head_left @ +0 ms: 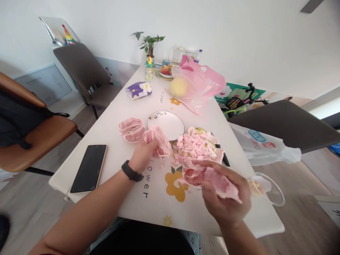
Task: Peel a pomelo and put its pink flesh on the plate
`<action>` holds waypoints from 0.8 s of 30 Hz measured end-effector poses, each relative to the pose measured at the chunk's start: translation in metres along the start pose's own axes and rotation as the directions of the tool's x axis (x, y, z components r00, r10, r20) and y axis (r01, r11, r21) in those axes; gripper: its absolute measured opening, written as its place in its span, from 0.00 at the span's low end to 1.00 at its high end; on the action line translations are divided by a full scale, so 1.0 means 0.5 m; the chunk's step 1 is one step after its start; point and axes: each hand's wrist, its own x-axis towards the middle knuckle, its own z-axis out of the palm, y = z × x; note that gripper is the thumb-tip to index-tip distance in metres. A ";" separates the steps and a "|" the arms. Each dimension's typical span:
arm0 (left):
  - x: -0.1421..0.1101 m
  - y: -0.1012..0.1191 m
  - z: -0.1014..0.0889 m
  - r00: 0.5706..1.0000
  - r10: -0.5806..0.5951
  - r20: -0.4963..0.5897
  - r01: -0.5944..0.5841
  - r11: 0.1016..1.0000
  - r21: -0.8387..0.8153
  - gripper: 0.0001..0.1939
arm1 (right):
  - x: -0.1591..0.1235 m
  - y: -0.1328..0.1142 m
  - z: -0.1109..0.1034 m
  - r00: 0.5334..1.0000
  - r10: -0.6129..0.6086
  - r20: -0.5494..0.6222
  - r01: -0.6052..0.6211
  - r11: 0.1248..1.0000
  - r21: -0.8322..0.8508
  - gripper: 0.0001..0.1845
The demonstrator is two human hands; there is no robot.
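Note:
My left hand (143, 153) is closed on a pink peeled pomelo piece (161, 143) just in front of the white plate (170, 124). Another peeled pomelo chunk (132, 129) lies on the table to its left. In my right hand (230, 196), fingers curl round a torn piece of pomelo peel (221, 182), pink on the inside. A heap of pink peel scraps (195, 147) is piled right of the plate. A dark handle (225, 159) sticks out from under the heap; the rest of it is hidden.
A phone (89, 168) lies at the left edge. A tissue pack (138, 90), a pink plastic bag (200, 83) with a yellow round fruit (178, 87), and a potted plant (150, 44) stand farther back. A clear container (267, 189) sits at the right edge.

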 end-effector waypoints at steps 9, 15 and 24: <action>-0.004 0.039 -0.017 0.993 -0.026 0.111 0.023 0.999 0.031 0.12 | 0.014 0.035 -0.021 0.662 0.749 -0.022 -0.706 0.633 0.319 0.19; -0.026 0.086 -0.090 0.994 -0.090 0.069 0.041 0.850 0.525 0.24 | 0.015 0.040 -0.017 0.526 0.839 0.139 -0.828 0.467 0.311 0.29; 0.037 0.157 -0.182 0.995 0.075 -0.059 0.010 0.534 0.846 0.12 | 0.010 0.052 -0.001 0.500 0.817 0.287 -0.866 0.460 0.199 0.28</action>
